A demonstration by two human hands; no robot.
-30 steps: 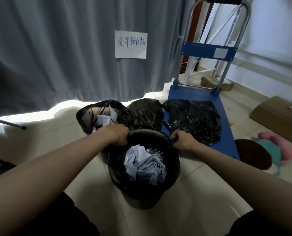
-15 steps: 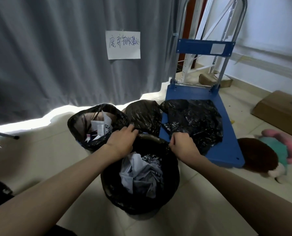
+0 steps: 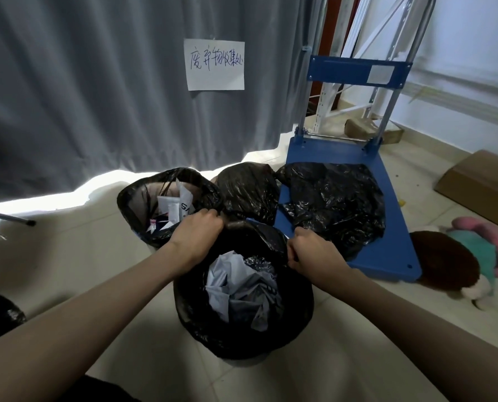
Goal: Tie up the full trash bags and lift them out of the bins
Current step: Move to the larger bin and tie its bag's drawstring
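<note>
Left hand [image 3: 197,235] fingers curled, gripping the far-left rim of the near black trash bag [image 3: 242,323]. Right hand [image 3: 311,253] also curled, pinching the bag's right rim, plastic bunched under the fingers. Both forearms reach in from the bottom corners. Bag mouth open between the hands, not tied; crumpled pale paper and plastic waste [image 3: 236,288] visible inside. Bag sits low centre on the tiled floor [image 3: 82,256]; whether a bin is under it, cannot tell, only a pale edge at the base.

Behind the left hand, second black bag [image 3: 143,204], mouth open, white packaging and papers inside. Just right of it, a closed dark bag [image 3: 247,192], touching both neighbours. Further right, a loose flat black bag [image 3: 334,204] lies on the deck of a blue platform trolley [image 3: 392,256], handle upright.

Grey curtain [image 3: 82,97] behind, with a handwritten white paper sign [image 3: 215,64] on it. Right side: plush toy [image 3: 468,256] on the floor beside the trolley, cardboard box [image 3: 480,184] beyond it. Black tripod leg [image 3: 10,217] at left edge.
</note>
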